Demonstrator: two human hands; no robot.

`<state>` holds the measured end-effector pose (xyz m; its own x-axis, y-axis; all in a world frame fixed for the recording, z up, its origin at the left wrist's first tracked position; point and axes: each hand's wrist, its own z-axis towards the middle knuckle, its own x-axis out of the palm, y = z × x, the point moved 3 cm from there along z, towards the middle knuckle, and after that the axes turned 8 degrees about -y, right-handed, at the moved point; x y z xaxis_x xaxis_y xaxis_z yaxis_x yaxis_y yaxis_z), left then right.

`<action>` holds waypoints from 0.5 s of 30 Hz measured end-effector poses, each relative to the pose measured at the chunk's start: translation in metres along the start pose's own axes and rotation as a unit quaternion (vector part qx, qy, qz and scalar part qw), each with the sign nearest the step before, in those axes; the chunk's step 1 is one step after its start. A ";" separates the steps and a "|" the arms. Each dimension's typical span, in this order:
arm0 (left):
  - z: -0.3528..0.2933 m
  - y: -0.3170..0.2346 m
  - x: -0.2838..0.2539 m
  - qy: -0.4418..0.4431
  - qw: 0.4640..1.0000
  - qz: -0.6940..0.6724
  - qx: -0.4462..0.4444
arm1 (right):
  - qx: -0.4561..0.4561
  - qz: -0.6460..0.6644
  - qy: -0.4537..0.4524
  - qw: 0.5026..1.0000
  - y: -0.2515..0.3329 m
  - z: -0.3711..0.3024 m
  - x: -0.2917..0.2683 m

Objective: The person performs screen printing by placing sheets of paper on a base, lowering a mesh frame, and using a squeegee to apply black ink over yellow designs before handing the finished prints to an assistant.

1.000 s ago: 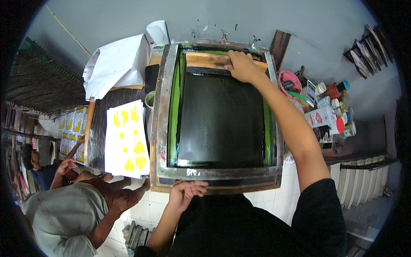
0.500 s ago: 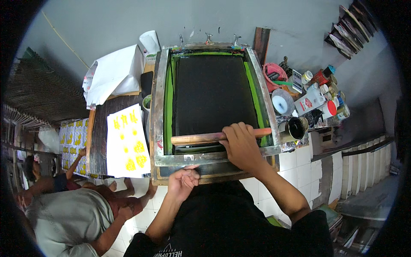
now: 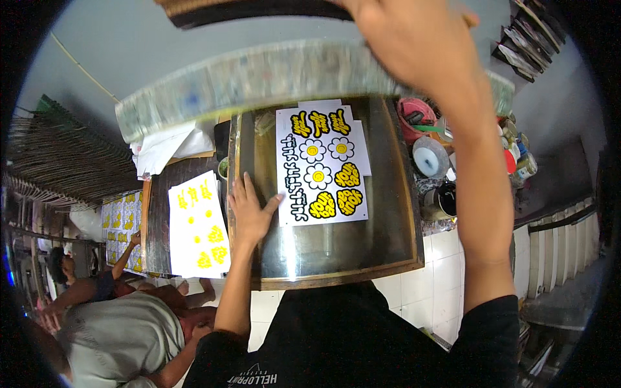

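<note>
The screen printing frame (image 3: 252, 74) is tilted up, its near edge raised across the upper view and blurred. My right hand (image 3: 417, 48) is at that raised edge, closed on a wooden-handled squeegee (image 3: 259, 11) with a dark blade. Its fingertips are partly cut off by the top of the view. Below, a white sheet (image 3: 294, 165) printed with yellow and black lettering and daisies lies on the glossy printing board (image 3: 336, 252). My left hand (image 3: 251, 210) lies flat left of it, fingers spread, thumb at the sheet's left edge.
A stack of yellow-printed sheets (image 3: 181, 239) lies on the dark side table (image 3: 155, 213) at left. White paper (image 3: 168, 152) sits behind it. Tubs and ink containers (image 3: 430, 158) crowd the right. A co-worker (image 3: 129, 330) is at lower left beside a drying rack (image 3: 58, 149).
The frame has swung up from the board, uncovering the printed sheet. My right hand has risen with the squeegee. My left hand has moved from the front edge onto the board and opened.
</note>
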<state>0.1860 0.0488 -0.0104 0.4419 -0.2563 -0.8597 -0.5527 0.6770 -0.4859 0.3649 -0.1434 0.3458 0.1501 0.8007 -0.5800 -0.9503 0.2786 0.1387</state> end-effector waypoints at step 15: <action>-0.082 0.227 -0.105 0.016 0.898 -0.332 -0.290 | 0.023 -0.049 -0.061 0.997 -0.037 0.083 0.036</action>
<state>-0.0438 0.1731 -0.0438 0.7948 -0.4954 -0.3505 -0.4543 -0.1025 -0.8850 0.4282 -0.0809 0.3862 0.2754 0.8263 -0.4913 -0.9166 0.3798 0.1250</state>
